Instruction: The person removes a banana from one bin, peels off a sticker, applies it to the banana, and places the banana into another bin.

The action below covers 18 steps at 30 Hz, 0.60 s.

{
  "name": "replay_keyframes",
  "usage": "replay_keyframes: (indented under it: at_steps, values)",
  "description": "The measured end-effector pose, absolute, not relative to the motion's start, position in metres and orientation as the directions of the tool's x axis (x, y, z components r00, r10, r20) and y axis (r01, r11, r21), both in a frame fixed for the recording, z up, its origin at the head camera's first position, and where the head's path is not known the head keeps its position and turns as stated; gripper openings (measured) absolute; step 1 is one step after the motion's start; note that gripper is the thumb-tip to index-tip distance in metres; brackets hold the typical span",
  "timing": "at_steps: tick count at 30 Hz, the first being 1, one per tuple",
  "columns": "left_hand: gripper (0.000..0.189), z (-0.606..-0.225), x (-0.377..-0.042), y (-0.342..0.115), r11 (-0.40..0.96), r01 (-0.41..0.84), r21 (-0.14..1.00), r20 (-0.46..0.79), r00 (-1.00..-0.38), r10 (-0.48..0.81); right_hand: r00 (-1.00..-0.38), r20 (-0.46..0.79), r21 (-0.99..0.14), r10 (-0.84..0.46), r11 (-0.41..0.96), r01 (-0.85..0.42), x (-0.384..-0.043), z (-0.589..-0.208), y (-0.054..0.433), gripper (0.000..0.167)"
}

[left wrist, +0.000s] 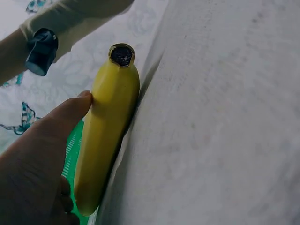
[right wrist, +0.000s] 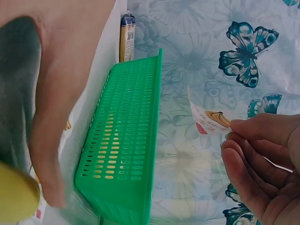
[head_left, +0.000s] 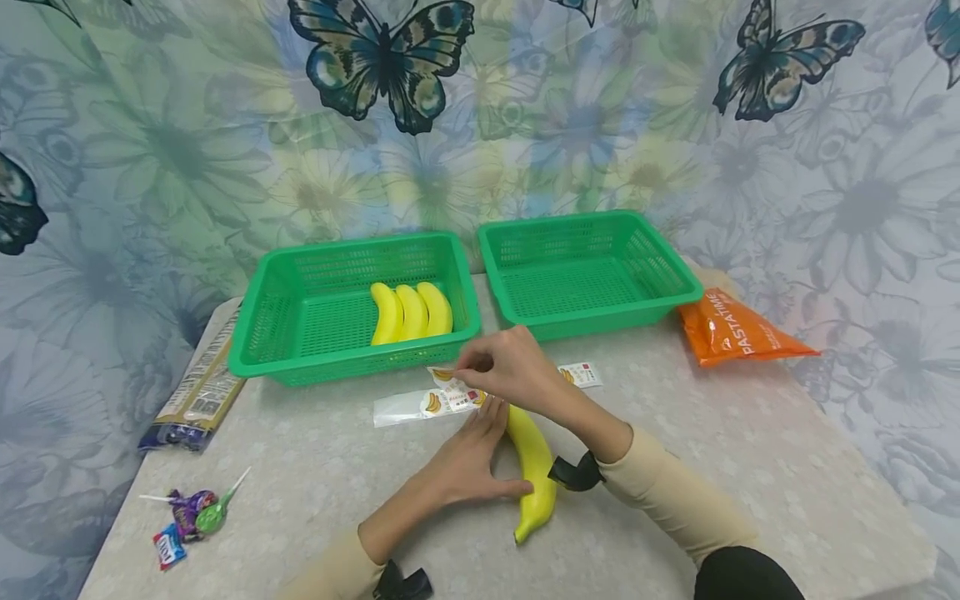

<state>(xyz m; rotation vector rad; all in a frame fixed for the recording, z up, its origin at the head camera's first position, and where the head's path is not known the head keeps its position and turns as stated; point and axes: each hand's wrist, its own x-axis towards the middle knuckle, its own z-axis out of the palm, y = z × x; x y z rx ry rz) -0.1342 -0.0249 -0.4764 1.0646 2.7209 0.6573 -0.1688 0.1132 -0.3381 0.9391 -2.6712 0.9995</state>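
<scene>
In the head view my right hand (head_left: 517, 371) pinches a small white sticker (head_left: 441, 373) with a banana picture between thumb and index finger. The right wrist view shows this sticker (right wrist: 208, 123) held by its edge, slightly bent. My left hand (head_left: 467, 462) lies on the table with its fingers stretched forward onto the strip of banana stickers (head_left: 401, 408). Its thumb touches the side of a yellow banana (head_left: 536, 471), which lies lengthwise on the table. Part of the sticker strip is hidden behind both hands.
Three bananas (head_left: 412, 314) lie in the left green basket (head_left: 315, 312); a second green basket (head_left: 577, 279) stands beside it. An orange pasta bag (head_left: 738, 329) is at the right. Lollipops (head_left: 212, 517), a small blue packet (head_left: 169, 547) and a long package (head_left: 197, 396) lie left.
</scene>
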Motion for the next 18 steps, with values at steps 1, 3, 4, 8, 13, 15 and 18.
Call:
replay_keyframes:
  at_steps: [1, 3, 4, 8, 13, 15, 18]
  values:
    - [0.12, -0.477, -0.134, -0.026, 0.648, 0.608, 0.459, 0.024, -0.738, 0.675, -0.796, 0.326, -0.547, -0.509, 0.585, -0.598, -0.167, -0.337, 0.115, 0.005]
    - [0.12, -0.479, -0.135, -0.027, 0.638, 0.596, 0.487, 0.026, -0.74, 0.672, -0.804, 0.31, -0.557, -0.507, 0.588, -0.586, -0.161, -0.335, 0.12, 0.005]
    - [0.121, -0.48, -0.135, -0.027, 0.627, 0.595, 0.503, 0.034, -0.739, 0.673, -0.811, 0.3, -0.566, -0.503, 0.59, -0.575, -0.159, -0.335, 0.123, 0.005]
    - [0.117, -0.482, -0.136, -0.027, 0.595, 0.591, 0.545, 0.084, -0.744, 0.663, -0.853, 0.225, -0.646, -0.471, 0.583, -0.492, -0.147, -0.339, 0.142, 0.005]
    - [0.107, -0.482, -0.136, -0.026, 0.603, 0.576, 0.552, 0.076, -0.755, 0.651, -0.919, 0.077, -0.762, -0.386, 0.572, -0.304, -0.14, -0.362, 0.167, 0.007]
    - [0.104, -0.481, -0.135, -0.026, 0.617, 0.562, 0.551, 0.048, -0.759, 0.65, -0.936, 0.021, -0.788, -0.353, 0.571, -0.233, -0.137, -0.372, 0.175, 0.007]
    - [0.104, -0.48, -0.134, -0.027, 0.628, 0.555, 0.546, 0.016, -0.756, 0.654, -0.947, -0.042, -0.811, -0.317, 0.565, -0.153, -0.134, -0.388, 0.185, 0.009]
